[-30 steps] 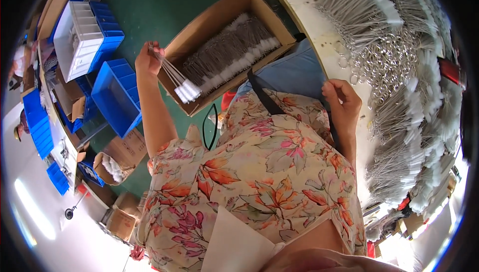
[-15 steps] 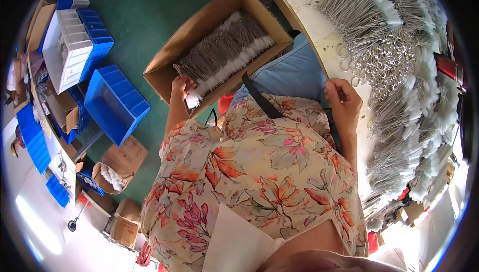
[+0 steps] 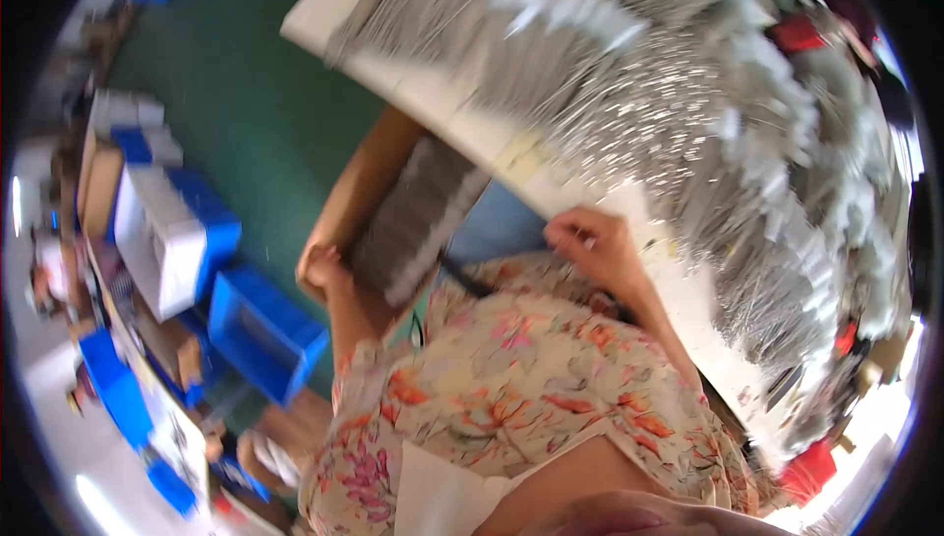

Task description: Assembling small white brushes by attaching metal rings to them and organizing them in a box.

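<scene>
Frame is motion-blurred; details are soft.

Your left hand (image 3: 323, 270) sits at the near corner of the open cardboard box (image 3: 359, 197), on or just over its rim. Its fingers look curled, but you cannot tell from the blur whether they pinch anything. The box stands on the green floor (image 3: 246, 93) by your left knee, holding a packed grey bundle of thin rods (image 3: 418, 216) that lies lengthwise and fills most of its inside.

Your right hand (image 3: 590, 246) rests at the near edge of the white surface (image 3: 472, 128), fingers bent and drawn together; whether it holds something cannot be told.

Around you:
- The surface is heaped with silvery wire pieces (image 3: 669, 113) from its far end to the right rim of the view; only a narrow bare strip runs along its near edge, where the right hand is.
- A red object (image 3: 798, 34) lies among the pieces at the far right.
- To your left, just beyond the box, stand a blue crate (image 3: 264, 334) and a white crate (image 3: 162, 241), with more blue bins behind them.

Open room: the green floor beyond the box. The far end of the box tucks under the surface edge.
</scene>
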Demonstrator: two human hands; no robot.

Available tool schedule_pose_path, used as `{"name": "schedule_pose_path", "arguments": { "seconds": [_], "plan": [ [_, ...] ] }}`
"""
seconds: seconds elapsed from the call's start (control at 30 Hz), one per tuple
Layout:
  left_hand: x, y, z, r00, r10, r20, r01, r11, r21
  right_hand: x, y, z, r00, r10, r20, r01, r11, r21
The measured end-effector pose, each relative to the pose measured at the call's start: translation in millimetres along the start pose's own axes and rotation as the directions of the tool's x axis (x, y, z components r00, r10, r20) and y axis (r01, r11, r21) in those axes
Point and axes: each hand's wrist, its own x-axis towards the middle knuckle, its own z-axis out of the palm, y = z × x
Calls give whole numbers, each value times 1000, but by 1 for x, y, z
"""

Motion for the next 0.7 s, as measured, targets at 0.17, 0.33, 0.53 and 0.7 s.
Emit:
{"name": "schedule_pose_path", "arguments": {
  "seconds": [0.17, 0.33, 0.53, 0.7],
  "plan": [
    [-133, 280, 153, 462, 863, 206, -834, 502, -231, -32, -25, -55, 996, 65, -65, -41, 944, 327],
    [-289, 390, 297, -10, 820, 572, -790, 344, -508, -66, -31, -86, 972, 89, -218, 44, 842, 538],
    [-326, 356, 508, -358, 396, 846, -919, 12, -395, -96, -27, -108, 926, 193, -324, 8, 849, 528],
    [-334, 331, 586, -357, 334, 872, -883, -424, -200, -111, -21, -123, 858, 279, -431, 3, 838, 546]
  ]
}}
